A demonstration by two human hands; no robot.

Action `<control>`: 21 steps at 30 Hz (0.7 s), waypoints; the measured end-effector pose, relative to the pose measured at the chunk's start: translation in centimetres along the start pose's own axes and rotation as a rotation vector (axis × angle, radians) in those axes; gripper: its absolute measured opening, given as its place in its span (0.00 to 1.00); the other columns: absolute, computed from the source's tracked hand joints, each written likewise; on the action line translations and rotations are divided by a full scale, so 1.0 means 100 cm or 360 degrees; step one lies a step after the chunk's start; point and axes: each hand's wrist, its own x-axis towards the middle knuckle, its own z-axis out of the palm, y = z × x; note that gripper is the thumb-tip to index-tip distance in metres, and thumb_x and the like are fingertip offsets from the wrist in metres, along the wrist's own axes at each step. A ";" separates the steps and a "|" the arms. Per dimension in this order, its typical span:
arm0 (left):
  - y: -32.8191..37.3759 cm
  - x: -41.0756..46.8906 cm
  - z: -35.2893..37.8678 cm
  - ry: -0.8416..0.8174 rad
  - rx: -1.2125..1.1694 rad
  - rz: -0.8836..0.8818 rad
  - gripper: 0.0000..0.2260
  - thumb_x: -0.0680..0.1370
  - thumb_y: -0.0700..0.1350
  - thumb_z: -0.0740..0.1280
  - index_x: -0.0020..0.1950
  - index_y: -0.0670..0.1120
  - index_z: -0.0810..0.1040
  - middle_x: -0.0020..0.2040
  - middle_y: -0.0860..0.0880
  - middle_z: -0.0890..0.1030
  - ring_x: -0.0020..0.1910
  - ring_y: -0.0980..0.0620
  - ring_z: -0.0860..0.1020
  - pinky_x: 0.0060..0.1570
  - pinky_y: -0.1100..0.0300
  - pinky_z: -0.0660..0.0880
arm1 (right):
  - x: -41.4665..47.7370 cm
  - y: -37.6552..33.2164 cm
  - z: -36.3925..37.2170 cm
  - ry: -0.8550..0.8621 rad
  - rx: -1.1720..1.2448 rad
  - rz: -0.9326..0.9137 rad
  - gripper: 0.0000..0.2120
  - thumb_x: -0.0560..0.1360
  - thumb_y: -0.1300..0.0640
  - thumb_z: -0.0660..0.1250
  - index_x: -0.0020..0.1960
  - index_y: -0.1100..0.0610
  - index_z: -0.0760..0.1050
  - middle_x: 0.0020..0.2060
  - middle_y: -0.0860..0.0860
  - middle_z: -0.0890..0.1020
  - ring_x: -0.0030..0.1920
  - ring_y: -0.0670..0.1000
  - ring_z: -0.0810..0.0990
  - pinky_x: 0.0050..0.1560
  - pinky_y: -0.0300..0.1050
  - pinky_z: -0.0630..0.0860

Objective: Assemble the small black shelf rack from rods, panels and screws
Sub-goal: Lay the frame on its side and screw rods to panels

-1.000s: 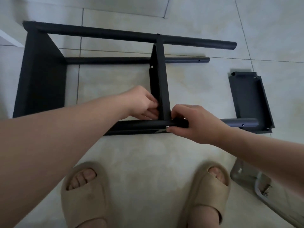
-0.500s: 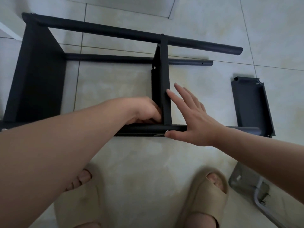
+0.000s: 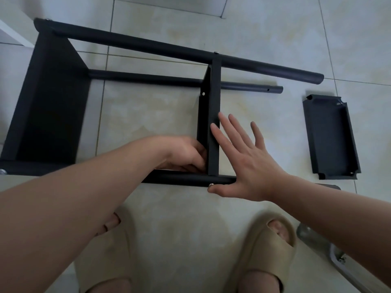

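Observation:
The part-built black rack lies on its side on the tiled floor, with a large end panel (image 3: 50,106) at the left and a middle panel (image 3: 212,115) standing between the rods. My left hand (image 3: 186,154) is curled against the left face of the middle panel, just above the near rod (image 3: 179,178); what its fingertips hold is hidden. My right hand (image 3: 241,157) is spread flat, fingers straight, over the near rod to the right of the panel. Its thumb tip touches a silver screw head (image 3: 211,185) in the rod. A loose black panel (image 3: 331,137) lies at the right.
The far rod (image 3: 169,51) and the second rod (image 3: 148,80) run left to right across the floor. A clear plastic bag with hardware (image 3: 336,256) lies at the lower right. My feet in tan slippers (image 3: 262,250) stand close to the near rod.
My right hand has let go of the near rod and opened flat with the fingers spread. The left hand stays at the middle panel. The view has shifted slightly.

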 end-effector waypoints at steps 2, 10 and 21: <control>-0.002 -0.001 0.001 0.0049 0.0032 0.0036 0.10 0.77 0.31 0.64 0.57 0.33 0.78 0.47 0.38 0.84 0.46 0.44 0.83 0.52 0.55 0.80 | 0.001 0.001 0.001 0.0008 -0.0031 -0.0091 0.54 0.71 0.23 0.54 0.83 0.55 0.42 0.82 0.51 0.40 0.82 0.51 0.39 0.79 0.67 0.45; -0.003 -0.004 0.004 0.0210 0.0099 0.0134 0.06 0.74 0.32 0.69 0.43 0.43 0.79 0.32 0.48 0.82 0.31 0.51 0.80 0.31 0.67 0.74 | 0.002 0.001 0.000 -0.0014 0.0011 -0.0148 0.53 0.73 0.25 0.52 0.83 0.58 0.41 0.82 0.51 0.39 0.82 0.49 0.38 0.80 0.61 0.44; -0.010 0.005 0.000 0.0151 -0.0048 0.0022 0.06 0.73 0.32 0.68 0.45 0.40 0.84 0.39 0.42 0.84 0.36 0.50 0.82 0.39 0.63 0.79 | 0.002 0.002 0.005 0.0065 0.0007 -0.0147 0.52 0.72 0.25 0.54 0.83 0.59 0.44 0.82 0.52 0.43 0.82 0.51 0.42 0.80 0.62 0.47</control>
